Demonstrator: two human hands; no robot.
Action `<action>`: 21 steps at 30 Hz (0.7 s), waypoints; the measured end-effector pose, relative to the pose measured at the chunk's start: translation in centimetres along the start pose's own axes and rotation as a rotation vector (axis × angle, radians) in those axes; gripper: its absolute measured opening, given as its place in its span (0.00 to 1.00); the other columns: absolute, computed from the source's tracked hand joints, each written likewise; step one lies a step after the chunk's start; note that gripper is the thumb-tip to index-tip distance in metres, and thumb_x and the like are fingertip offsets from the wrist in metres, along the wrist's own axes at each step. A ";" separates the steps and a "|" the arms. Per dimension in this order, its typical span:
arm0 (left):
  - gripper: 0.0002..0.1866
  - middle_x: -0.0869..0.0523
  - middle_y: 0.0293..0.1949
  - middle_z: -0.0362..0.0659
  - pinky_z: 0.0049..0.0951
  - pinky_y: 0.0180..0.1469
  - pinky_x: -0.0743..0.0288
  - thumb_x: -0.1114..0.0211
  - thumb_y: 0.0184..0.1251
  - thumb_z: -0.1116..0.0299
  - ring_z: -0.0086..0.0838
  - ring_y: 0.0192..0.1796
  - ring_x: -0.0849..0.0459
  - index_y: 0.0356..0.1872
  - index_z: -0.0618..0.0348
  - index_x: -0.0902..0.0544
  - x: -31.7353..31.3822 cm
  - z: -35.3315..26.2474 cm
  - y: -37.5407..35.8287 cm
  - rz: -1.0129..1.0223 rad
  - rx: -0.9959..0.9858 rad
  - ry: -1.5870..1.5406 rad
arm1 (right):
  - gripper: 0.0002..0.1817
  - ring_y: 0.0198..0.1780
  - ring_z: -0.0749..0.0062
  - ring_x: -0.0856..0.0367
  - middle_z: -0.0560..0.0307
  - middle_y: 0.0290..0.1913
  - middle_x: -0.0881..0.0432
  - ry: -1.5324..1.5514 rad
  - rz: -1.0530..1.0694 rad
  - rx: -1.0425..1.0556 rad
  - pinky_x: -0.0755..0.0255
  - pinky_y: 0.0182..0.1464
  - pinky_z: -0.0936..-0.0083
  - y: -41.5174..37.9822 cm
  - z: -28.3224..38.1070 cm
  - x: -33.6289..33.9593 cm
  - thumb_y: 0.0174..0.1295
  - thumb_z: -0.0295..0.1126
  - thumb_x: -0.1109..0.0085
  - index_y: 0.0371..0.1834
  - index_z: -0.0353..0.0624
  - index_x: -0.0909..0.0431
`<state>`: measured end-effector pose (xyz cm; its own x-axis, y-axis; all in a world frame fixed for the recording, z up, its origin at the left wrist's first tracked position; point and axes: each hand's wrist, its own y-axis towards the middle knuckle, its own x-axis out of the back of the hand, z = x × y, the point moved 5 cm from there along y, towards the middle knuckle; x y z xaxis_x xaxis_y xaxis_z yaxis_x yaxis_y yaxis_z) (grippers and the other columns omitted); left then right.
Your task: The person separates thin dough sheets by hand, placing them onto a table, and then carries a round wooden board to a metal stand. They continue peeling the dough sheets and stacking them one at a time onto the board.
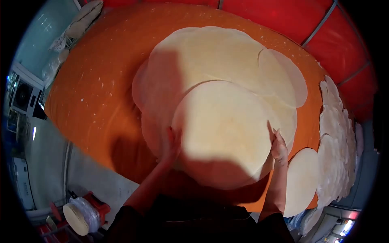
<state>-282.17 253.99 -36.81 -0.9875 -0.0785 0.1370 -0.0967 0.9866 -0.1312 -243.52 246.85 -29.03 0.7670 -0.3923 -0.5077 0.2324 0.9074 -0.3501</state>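
Observation:
A large, thin round flatbread (227,125) lies on top of a wide pile of overlapping flatbreads (210,48). My left hand (172,143) is at its left edge, in shadow and somewhat blurred, with the fingers closed at the rim. At the right edge, my right hand (279,148) has its thumb and fingers drawn together on the rim. The fingers under the edge are hidden on both sides. The near side of the top flatbread reaches out over the lower ones and is in my shadow.
The pile rests on an orange cloth (93,89) dotted with crumbs. A single flatbread (302,182) and a long heap of flatbreads (336,141) lie at the right. A red stool (99,206) carries a wrapped stack (77,218) at lower left. Red panels (275,20) border the far side.

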 end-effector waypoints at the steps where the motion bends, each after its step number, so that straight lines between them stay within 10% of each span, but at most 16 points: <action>1: 0.10 0.37 0.22 0.32 0.20 0.21 0.44 0.48 0.63 0.63 0.17 0.24 0.39 0.27 0.58 0.34 -0.3 0.7 -0.2 0.039 0.037 -0.105 | 0.20 0.49 0.71 0.30 0.57 0.46 0.27 -0.028 0.002 0.076 0.41 0.57 0.77 0.7 -0.9 0.4 0.61 0.34 0.52 0.53 0.33 0.36; 5: 0.09 0.36 0.24 0.33 0.20 0.22 0.42 0.48 0.62 0.65 0.18 0.24 0.38 0.32 0.58 0.35 0.2 2.3 -0.2 0.272 0.318 -0.537 | 0.27 0.40 0.74 0.32 0.58 0.35 0.30 -0.205 -0.243 0.253 0.35 0.49 0.80 2.4 -4.3 3.4 0.50 0.25 0.43 0.54 0.30 0.41; 8: 0.07 0.32 0.25 0.35 0.20 0.25 0.37 0.46 0.59 0.69 0.20 0.26 0.33 0.32 0.60 0.33 0.8 0.0 0.4 -0.016 -0.257 0.032 | 0.31 0.36 0.78 0.31 0.58 0.35 0.31 -0.578 -0.220 0.261 0.31 0.44 0.78 1.7 -2.6 3.6 0.44 0.18 0.43 0.54 0.30 0.44; 11: 0.13 0.25 0.30 0.39 0.16 0.25 0.34 0.45 0.56 0.72 0.18 0.26 0.28 0.43 0.61 0.31 1.7 -0.9 -0.8 0.185 0.402 -0.175 | 0.21 0.32 0.74 0.28 0.59 0.30 0.29 -0.358 -0.194 0.246 0.29 0.42 0.76 3.2 -2.3 5.0 0.40 0.12 0.46 0.41 0.33 0.36; 13: 0.16 0.24 0.37 0.43 0.22 0.31 0.30 0.45 0.53 0.76 0.24 0.35 0.26 0.45 0.64 0.31 1.6 -6.8 -4.1 0.367 0.485 -0.196 | 0.18 0.33 0.72 0.27 0.59 0.29 0.28 -0.297 -0.213 0.218 0.28 0.41 0.75 2.4 -1.4 3.7 0.38 0.10 0.45 0.32 0.38 0.36; 21: 0.22 0.28 0.52 0.44 0.30 0.55 0.36 0.48 0.61 0.65 0.29 0.53 0.30 0.56 0.61 0.36 7.0 -5.3 -8.4 0.045 0.258 -0.768 | 0.39 0.40 0.70 0.25 0.53 0.46 0.27 -0.067 0.070 -0.310 0.32 0.49 0.76 -5.7 -3.8 1.1 0.34 0.21 0.45 0.59 0.37 0.43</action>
<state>-287.65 245.96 -29.50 -0.7919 -0.2081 -0.5741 0.0126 0.9344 -0.3560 -246.27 240.71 -30.54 0.8149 -0.3106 -0.4894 -0.0074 0.8387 -0.5446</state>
